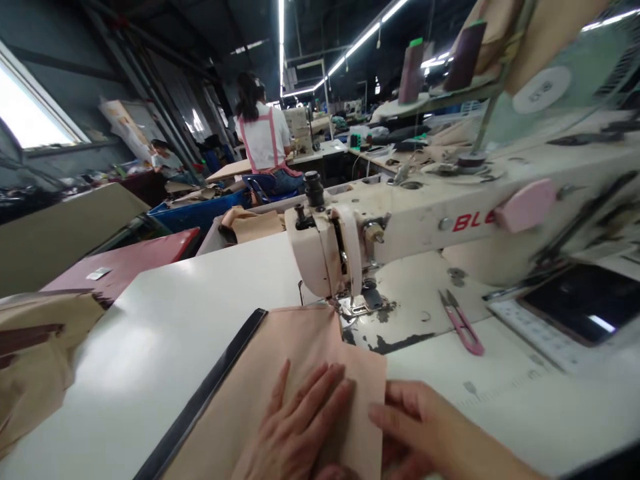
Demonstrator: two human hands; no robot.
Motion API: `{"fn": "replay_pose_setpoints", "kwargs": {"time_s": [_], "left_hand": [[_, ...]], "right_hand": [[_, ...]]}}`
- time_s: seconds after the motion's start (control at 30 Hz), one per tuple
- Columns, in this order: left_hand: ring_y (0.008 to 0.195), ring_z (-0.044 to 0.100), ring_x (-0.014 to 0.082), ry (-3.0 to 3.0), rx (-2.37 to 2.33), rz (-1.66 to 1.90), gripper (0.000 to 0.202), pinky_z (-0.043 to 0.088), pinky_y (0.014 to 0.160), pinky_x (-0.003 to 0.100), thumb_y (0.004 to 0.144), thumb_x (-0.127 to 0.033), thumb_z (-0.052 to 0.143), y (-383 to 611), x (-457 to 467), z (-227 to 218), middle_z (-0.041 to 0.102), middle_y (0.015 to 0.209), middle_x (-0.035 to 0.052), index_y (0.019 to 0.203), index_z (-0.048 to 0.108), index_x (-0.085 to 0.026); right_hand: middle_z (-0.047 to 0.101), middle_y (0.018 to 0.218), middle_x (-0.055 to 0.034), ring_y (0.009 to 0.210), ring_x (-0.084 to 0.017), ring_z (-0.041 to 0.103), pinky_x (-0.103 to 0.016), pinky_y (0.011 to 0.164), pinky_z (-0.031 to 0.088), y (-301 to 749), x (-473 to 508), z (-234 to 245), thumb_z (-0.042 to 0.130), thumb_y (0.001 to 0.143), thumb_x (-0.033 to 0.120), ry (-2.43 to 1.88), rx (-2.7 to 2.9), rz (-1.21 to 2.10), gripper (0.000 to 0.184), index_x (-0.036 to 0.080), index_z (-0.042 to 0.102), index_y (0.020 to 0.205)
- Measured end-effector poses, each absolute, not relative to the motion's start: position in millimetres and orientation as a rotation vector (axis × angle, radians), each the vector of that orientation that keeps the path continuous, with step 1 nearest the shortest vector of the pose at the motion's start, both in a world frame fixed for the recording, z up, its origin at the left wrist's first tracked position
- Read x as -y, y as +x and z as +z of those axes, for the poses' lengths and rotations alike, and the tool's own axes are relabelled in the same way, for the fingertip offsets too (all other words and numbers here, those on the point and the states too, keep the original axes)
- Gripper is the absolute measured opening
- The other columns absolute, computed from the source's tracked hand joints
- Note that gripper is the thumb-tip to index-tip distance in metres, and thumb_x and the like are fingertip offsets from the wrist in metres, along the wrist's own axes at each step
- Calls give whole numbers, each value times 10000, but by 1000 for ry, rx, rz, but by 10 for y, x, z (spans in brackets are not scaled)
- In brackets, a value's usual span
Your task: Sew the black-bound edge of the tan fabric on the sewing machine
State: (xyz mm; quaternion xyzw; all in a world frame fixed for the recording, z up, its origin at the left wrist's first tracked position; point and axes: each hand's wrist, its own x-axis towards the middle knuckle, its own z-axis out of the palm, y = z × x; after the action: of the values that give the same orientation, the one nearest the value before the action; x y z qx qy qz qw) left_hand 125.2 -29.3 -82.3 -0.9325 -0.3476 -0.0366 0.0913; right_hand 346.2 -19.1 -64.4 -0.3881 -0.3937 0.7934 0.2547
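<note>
Two hands press fabric (295, 373) at a sewing machine (340, 253).

At lower centre, the left hand (295, 433) lies flat, fingers spread, on the cloth; the right hand (425, 427) pinches its right edge. Pink snips (463, 323) lie right of the needle.

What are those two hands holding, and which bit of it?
The left hand presses flat on the peach-pink fabric piece; the right hand fingers its right edge. Whether either truly grips it cannot be told.

A dim workshop with ceiling strip lights (365, 37), a bright window (30, 110), and crowded worktables (310, 155).
</note>
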Motion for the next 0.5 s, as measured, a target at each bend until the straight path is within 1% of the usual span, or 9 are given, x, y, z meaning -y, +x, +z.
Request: {"fn": "replay_pose_setpoints", "kwargs": {"time_s": [0.07,0.13,0.2,0.27,0.3,0.37,0.43,0.5], "left_hand": [[1386,214,201,-2748,983,-105,783,-188,1100,432,861,-642,320,1249,261,-842,297,1480,54,1443,196,-132],[1385,218,206,-2746,960,-181,783,-130,1125,404,871,-637,285,1244,199,-845,310,1477,70,1437,214,-101],[1380,233,201,-2794,1017,-331,681,19,1158,380,921,-542,264,1280,114,-796,308,1481,80,1439,205,-102],[1362,271,183,-2888,1180,-484,532,204,1138,365,957,-385,279,1380,2,-688,326,1475,63,1435,209,-161],[1341,308,174,-2946,1279,-536,473,267,1111,361,960,-320,296,1451,-66,-618,363,1454,45,1416,250,-204],[1248,416,161,-3090,1421,-590,359,328,1059,357,952,-235,336,1606,-213,-474,496,1337,11,1301,414,-264],[1085,517,156,-3211,1467,-597,243,374,974,339,931,-188,388,1737,-354,-357,609,1126,-4,1092,558,-252],[927,548,146,-3262,1474,-587,159,400,863,305,903,-164,447,1813,-457,-292,626,933,-16,907,596,-219]], "right_hand": [[692,691,-48,647,-172,674,-242,602,550,3491,59,-609,713,720,451,-1092,978,2044,351,117,659,816],[682,667,-46,636,-163,660,-263,661,546,3491,-21,-584,750,674,419,-1083,947,1972,327,114,642,715],[659,620,-35,618,-167,649,-280,669,540,3461,-43,-585,772,639,404,-1070,938,1947,327,116,618,644],[632,593,-20,591,-166,634,-283,624,534,3423,-32,-610,771,634,391,-1083,918,1922,323,118,599,625],[616,585,-8,578,-159,624,-276,598,529,3407,-23,-627,770,633,379,-1096,910,1902,315,122,588,621],[597,586,9,560,-144,601,-260,558,514,3393,-13,-656,764,630,351,-1121,906,1866,290,127,580,624],[597,595,10,559,-142,591,-266,558,512,3399,-18,-677,756,627,350,-1141,914,1848,277,131,585,628],[607,608,-3,577,-161,601,-296,584,519,3420,-39,-693,756,616,377,-1152,927,1847,297,138,580,612]]}}
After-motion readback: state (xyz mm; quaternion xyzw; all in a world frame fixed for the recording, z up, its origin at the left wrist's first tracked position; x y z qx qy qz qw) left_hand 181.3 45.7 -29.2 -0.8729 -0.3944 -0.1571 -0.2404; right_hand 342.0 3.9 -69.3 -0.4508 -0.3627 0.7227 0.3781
